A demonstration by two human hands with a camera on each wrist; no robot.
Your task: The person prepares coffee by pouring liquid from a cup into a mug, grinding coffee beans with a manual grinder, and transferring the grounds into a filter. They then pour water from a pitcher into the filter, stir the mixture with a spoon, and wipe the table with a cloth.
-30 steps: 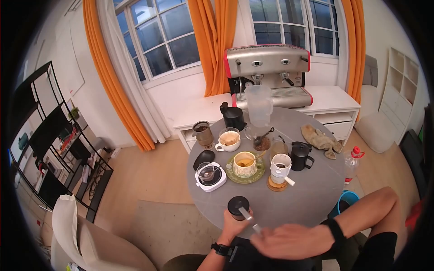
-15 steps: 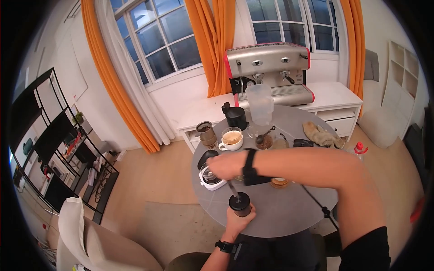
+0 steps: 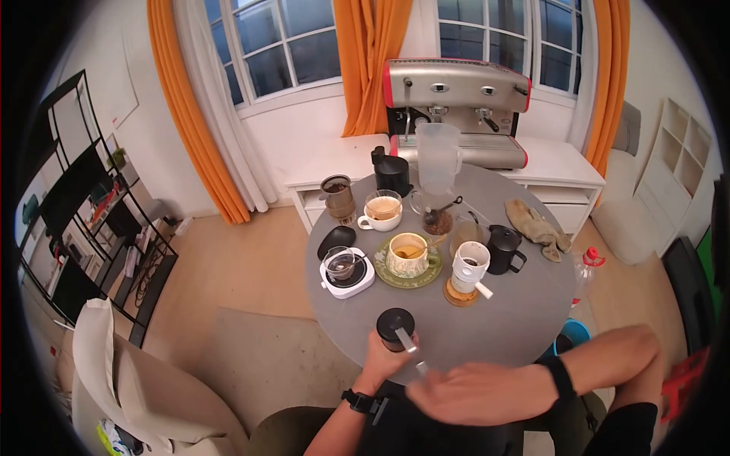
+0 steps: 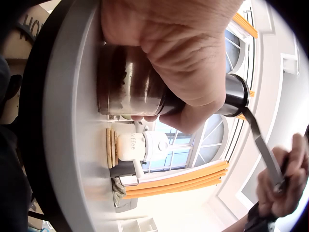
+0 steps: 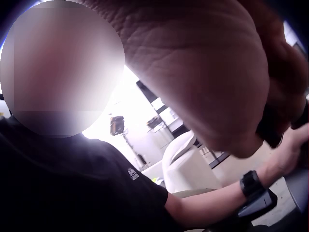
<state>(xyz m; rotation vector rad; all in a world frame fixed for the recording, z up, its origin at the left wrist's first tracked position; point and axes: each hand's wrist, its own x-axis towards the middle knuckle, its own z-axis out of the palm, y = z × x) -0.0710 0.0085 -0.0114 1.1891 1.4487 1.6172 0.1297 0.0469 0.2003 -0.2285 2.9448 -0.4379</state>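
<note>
At the table's near edge, my left hand (image 3: 385, 356) grips a hand coffee grinder (image 3: 395, 323) round its body. In the left wrist view its see-through lower jar (image 4: 130, 89) has dark bits on the wall, and its base is right at the tabletop. A flat metal crank (image 4: 263, 147) reaches out from the black top. My right hand (image 3: 483, 393) holds the knob at the crank's outer end, fingers curled round it. In the head view the crank points toward my body, down and to the right.
Beyond the grinder on the round grey table (image 3: 517, 334) stand a white scale (image 3: 357, 287) with a glass cup, a yellowish cup (image 3: 411, 262) on a green saucer, a white dripper (image 3: 469, 262) and a black pitcher (image 3: 503, 247). A cloth (image 3: 536, 228) lies at the right.
My right hand has swung the crank round, from far over the scale back to the near right side by my body. The left hand keeps its grip on the grinder.
</note>
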